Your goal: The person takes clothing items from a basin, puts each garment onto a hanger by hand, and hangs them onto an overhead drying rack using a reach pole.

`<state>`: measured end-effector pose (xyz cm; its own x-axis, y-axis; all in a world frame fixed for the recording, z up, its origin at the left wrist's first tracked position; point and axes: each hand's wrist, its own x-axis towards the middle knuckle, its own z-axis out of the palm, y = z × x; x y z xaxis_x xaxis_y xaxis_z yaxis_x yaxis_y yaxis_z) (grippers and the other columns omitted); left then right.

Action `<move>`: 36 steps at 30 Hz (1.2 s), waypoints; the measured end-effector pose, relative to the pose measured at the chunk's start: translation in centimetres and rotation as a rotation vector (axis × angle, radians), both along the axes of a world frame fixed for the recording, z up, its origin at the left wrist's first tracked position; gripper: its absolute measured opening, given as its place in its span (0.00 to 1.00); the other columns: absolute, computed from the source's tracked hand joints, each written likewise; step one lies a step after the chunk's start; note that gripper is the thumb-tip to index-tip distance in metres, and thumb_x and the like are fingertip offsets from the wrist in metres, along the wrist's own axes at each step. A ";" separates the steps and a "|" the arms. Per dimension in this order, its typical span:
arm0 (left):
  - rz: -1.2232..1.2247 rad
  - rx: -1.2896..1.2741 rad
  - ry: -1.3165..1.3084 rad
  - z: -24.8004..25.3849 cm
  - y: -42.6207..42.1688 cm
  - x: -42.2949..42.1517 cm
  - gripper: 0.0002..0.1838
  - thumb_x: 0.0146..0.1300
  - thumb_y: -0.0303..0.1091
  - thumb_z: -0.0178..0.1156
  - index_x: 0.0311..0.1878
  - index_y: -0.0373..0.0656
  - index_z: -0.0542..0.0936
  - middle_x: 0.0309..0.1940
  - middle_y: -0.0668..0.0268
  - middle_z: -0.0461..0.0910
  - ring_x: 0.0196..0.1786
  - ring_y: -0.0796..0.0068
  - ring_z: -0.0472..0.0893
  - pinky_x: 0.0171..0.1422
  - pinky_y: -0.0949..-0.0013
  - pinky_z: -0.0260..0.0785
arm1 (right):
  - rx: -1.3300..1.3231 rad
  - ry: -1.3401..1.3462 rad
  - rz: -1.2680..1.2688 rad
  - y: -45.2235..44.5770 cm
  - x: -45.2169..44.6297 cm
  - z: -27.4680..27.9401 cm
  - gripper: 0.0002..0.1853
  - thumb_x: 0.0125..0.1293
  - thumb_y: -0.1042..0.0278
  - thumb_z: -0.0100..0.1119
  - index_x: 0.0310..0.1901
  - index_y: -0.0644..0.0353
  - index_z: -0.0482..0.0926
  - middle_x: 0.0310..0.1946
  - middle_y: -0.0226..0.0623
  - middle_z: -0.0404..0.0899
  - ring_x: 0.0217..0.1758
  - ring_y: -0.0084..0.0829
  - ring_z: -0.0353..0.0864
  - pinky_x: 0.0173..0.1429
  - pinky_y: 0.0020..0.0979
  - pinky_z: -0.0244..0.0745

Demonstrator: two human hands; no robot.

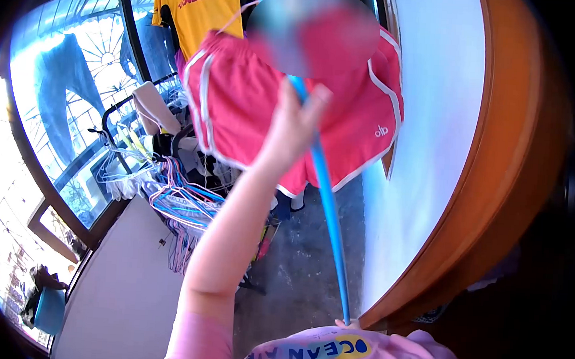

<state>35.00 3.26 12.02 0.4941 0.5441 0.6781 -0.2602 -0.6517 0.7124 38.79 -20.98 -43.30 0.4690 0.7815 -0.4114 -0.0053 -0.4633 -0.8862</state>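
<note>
Grasping blue pole [327,198] in L hand [291,128], fingers closed round upper shaft, nearer than R hand [348,324] to red-pink shorts [233,102], just behind, upper ctr. Slants steeply to lower ctr; can't tell R grip.

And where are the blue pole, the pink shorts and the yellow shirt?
Blue pole [327,201], head view, mid-shaft.
Pink shorts [240,99], head view, the leg at picture left.
Yellow shirt [201,27], head view, below its lettering.

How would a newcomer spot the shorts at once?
Just left of the pale wall, behind the raised left hand and blue pole, are the shorts. White piping edges both legs; their pinkish red sets them apart from the yellow shirt behind.
</note>
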 end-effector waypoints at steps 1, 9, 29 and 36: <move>0.106 0.320 0.044 -2.7 -0.1 0.7 0.32 0.63 0.49 0.59 0.57 0.32 0.62 0.41 0.51 0.71 0.44 0.61 0.75 0.45 0.64 0.71 | 0.010 -0.106 -0.141 0.0 -0.1 0.2 0.20 0.61 0.53 0.62 0.23 0.62 0.75 0.20 0.34 0.77 0.25 0.29 0.75 0.32 0.36 0.69; -0.600 0.194 0.616 -13.6 -5.8 -10.8 0.39 0.54 0.35 0.68 0.67 0.38 0.62 0.56 0.57 0.70 0.54 0.68 0.76 0.54 0.66 0.71 | 0.528 -0.391 -0.508 13.7 4.8 12.2 0.23 0.62 0.49 0.61 0.19 0.61 0.72 0.10 0.34 0.69 0.13 0.31 0.73 0.21 0.34 0.65; 0.377 -0.961 -0.177 -27.7 -0.2 -18.6 0.07 0.66 0.29 0.55 0.42 0.37 0.78 0.33 0.65 0.79 0.36 0.76 0.79 0.44 0.71 0.75 | 0.812 -0.843 -0.381 43.4 31.4 52.4 0.31 0.65 0.41 0.48 0.24 0.68 0.77 0.11 0.41 0.74 0.18 0.38 0.79 0.32 0.38 0.74; 0.502 -0.890 -0.176 -26.4 1.1 -14.4 0.07 0.66 0.31 0.55 0.41 0.37 0.77 0.33 0.64 0.80 0.36 0.77 0.79 0.44 0.73 0.73 | 0.866 -0.836 -0.275 50.6 33.7 65.5 0.33 0.64 0.41 0.46 0.15 0.65 0.76 0.11 0.40 0.75 0.21 0.36 0.80 0.39 0.35 0.74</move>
<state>20.65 4.39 -14.36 0.0047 0.9995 -0.0297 -0.2507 0.0299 0.9676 72.47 29.58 22.19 0.5309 0.4806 0.6979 0.7058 0.2050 -0.6781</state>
